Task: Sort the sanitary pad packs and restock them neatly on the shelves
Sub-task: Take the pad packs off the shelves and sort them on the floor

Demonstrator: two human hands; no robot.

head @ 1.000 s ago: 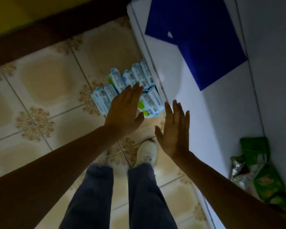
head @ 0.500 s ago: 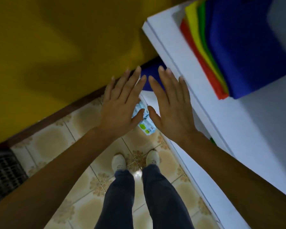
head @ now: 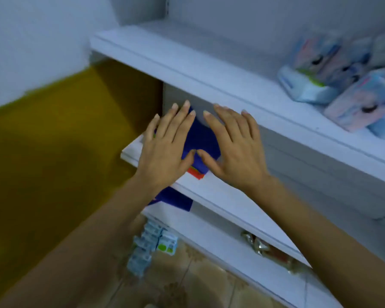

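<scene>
The left hand (head: 165,150) and the right hand (head: 236,150) are both held out flat, palms down, fingers straight and a little spread, holding nothing; their thumb tips almost meet; both lie over a stack of blue sheets (head: 203,138) on the middle shelf (head: 231,196), and whether they touch the stack cannot be told; a red and green edge shows at the stack's near corner; above, the top shelf (head: 209,70) carries a cluster of pad packs (head: 309,90) at its right end, pale blue and pink, blurred, crowded against each other; a second lot, the floor packs (head: 143,250), white and blue with a green spot on one, stands in a row on the tiled floor (head: 198,283) just beside the front edge of the lower shelf (head: 209,236); on that lower shelf lies another blue sheet (head: 173,197), and further right some shiny snack packets (head: 262,247) show under the middle shelf; a yellow wall (head: 64,141) fills the left side, white above
</scene>
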